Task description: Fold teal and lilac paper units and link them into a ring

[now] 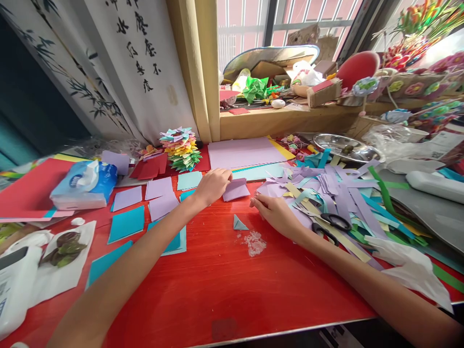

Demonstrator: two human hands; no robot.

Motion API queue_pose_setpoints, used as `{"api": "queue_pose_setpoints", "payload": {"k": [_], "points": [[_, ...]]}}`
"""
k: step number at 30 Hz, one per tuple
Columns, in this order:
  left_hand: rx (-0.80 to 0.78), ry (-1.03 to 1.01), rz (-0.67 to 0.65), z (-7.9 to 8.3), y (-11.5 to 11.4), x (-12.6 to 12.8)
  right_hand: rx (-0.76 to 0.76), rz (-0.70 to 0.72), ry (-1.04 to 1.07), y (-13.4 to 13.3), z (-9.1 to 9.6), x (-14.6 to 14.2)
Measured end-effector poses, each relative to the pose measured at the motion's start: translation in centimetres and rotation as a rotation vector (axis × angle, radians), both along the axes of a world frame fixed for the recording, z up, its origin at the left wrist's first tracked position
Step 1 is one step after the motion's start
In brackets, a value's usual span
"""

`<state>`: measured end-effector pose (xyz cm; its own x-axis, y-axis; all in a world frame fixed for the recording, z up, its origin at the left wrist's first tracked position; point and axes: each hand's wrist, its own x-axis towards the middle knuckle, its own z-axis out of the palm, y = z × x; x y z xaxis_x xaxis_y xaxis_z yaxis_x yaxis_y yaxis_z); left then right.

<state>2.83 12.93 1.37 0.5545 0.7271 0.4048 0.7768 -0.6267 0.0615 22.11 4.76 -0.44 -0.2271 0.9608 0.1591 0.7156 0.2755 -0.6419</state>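
My left hand (213, 187) is closed, its fingers curled at the left edge of a small stack of purple paper squares (237, 190). Its fingertips are turned away, so what they pinch cannot be made out. To the right of that stack, my right hand (277, 215) is closed with thumb and fingers together; whatever is between them is too small to tell. A little light blue folded paper triangle (239, 224) sits between the hands, nearer me than the purple squares. Just in front of it lies a small heap of whitish, see-through bits (255, 243).
Black-handled scissors (336, 222) rest among purple, blue and green paper strips (348, 193) at right. Leftward are blue paper squares (126, 223) and a tissue pack (85, 183). Behind stand a colourful folded-paper tower (180, 150), large purple sheets (242, 153) and a metal dish (348, 145).
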Motion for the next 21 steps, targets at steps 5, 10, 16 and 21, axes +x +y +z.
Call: {"api": "queue_pose_setpoints", "payload": {"k": [5, 10, 16, 21], "points": [[0.034, -0.135, 0.049, 1.9, -0.8, -0.2, 0.011, -0.021, 0.045, -0.2, 0.4, -0.1], [-0.121, -0.579, 0.090, 2.8, -5.6, 0.5, -0.096, 0.063, 0.569, -1.5, 1.6, -0.6], [-0.565, -0.863, 0.087, 0.2, -10.8, 0.5, -0.270, 0.026, 0.585, -3.0, 2.3, -1.5], [-0.462, -0.871, 0.151, -1.2, -11.7, 0.2, -0.510, 0.098, 0.632, -3.6, 2.1, -1.9]]}}
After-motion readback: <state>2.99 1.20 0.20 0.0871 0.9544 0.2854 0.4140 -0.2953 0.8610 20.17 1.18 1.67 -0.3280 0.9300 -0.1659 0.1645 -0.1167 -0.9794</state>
